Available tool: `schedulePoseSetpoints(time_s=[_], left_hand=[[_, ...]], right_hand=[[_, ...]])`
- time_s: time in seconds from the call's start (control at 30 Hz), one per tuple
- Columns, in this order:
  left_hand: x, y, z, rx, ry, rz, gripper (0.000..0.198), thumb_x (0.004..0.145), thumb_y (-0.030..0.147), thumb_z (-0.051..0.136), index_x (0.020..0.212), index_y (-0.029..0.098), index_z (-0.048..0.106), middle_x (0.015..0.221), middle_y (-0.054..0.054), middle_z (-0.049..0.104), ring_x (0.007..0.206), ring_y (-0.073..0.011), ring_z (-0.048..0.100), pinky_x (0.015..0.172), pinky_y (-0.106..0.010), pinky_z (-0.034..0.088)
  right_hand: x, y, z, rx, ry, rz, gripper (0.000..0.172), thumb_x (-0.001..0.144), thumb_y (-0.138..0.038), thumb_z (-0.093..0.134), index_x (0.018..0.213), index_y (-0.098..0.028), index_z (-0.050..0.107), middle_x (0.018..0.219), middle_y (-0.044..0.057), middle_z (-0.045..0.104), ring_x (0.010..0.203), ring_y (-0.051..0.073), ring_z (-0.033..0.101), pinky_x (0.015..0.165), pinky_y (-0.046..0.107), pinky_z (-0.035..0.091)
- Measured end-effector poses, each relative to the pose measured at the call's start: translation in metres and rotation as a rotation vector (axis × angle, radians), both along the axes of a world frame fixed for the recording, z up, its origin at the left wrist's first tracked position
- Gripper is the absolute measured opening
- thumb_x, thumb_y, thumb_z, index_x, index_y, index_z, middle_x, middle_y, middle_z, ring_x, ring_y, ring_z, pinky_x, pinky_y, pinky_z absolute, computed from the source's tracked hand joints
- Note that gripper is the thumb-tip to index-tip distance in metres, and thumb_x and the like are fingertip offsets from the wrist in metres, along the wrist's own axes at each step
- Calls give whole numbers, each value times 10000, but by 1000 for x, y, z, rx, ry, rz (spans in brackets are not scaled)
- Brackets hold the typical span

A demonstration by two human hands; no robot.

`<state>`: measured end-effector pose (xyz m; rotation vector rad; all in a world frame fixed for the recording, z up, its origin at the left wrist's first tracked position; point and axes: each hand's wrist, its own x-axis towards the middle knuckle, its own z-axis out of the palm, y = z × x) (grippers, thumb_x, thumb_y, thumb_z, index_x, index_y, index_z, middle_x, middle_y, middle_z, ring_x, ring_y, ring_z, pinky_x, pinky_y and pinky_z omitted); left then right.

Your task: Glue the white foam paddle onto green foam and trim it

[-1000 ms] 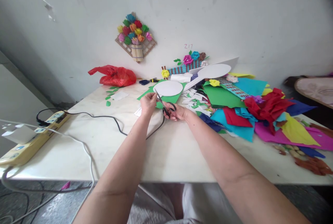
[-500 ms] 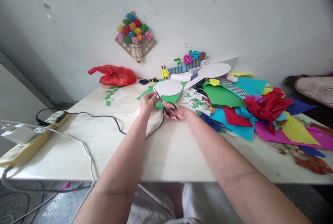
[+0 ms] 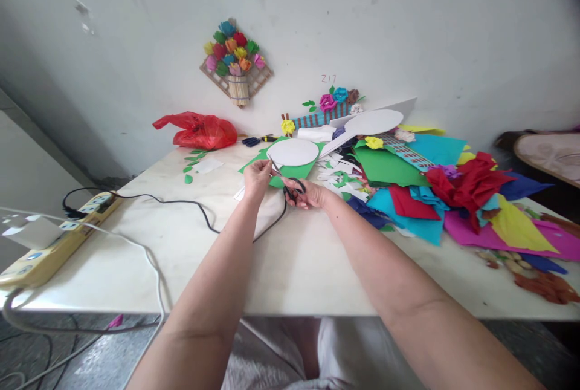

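Observation:
My right hand [image 3: 312, 195] is closed around the black handles of a pair of scissors [image 3: 297, 184], whose blades point up and left. Close by, my left hand [image 3: 257, 177] is closed in a pinch near the blade tips; what lies between its fingers is too small to make out. Just beyond both hands, a white oval card [image 3: 293, 152] rests on a green paper sheet [image 3: 312, 170]. White and green paper scraps [image 3: 339, 172] are heaped to the right of my hands.
Coloured paper, with crumpled red paper [image 3: 469, 184], covers the right side. A white paddle-shaped card [image 3: 374, 121] leans at the back. A red plastic bag [image 3: 203, 131] sits at the back left, green paper leaves [image 3: 188, 179] before it. A power strip [image 3: 58, 242] and cables occupy the left.
The scissors' handles and blades have shifted very slightly in my right hand. My left hand keeps its place, and the things on the table have not moved.

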<state>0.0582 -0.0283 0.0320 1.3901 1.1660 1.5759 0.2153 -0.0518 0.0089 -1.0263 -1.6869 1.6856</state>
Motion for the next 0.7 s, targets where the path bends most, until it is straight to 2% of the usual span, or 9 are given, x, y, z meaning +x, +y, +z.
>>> schedulePoseSetpoints(time_s=[0.13,0.27,0.47,0.6,0.7], left_hand=[[-1,3,-2,44,111,81,217,749,319,560,633,143,610,475,9,552,415,-81,405,468,-210,326],[0,3,-2,76,238,165,215,765,289,529,614,162,616,505,-7,584,475,-118,482,527,-226,353],[1,-3,3,74,397,302,198,775,284,534,636,191,641,535,-30,608,560,-172,550,582,-253,352],[-7,0,3,67,336,389,146,760,272,553,689,199,658,510,-21,589,545,-173,544,574,-254,344],[-10,4,1,127,223,360,185,784,312,533,779,188,670,496,2,575,508,-144,525,552,-236,354]], right_hand=[[-3,-4,3,22,17,-31,483,773,-659,500,735,-178,505,528,-1,563,310,64,363,264,192,236],[-5,-2,1,33,0,-48,536,778,-694,453,675,-169,496,516,2,554,290,57,348,256,198,234],[-2,-1,5,-67,13,-22,553,813,-683,403,678,-158,512,502,8,551,275,57,350,250,195,234],[2,-6,15,-117,54,17,553,852,-654,350,682,-155,515,498,13,558,284,59,358,256,185,266],[8,-8,19,-150,73,48,588,852,-678,307,697,-152,520,504,16,567,292,58,355,259,180,275]])
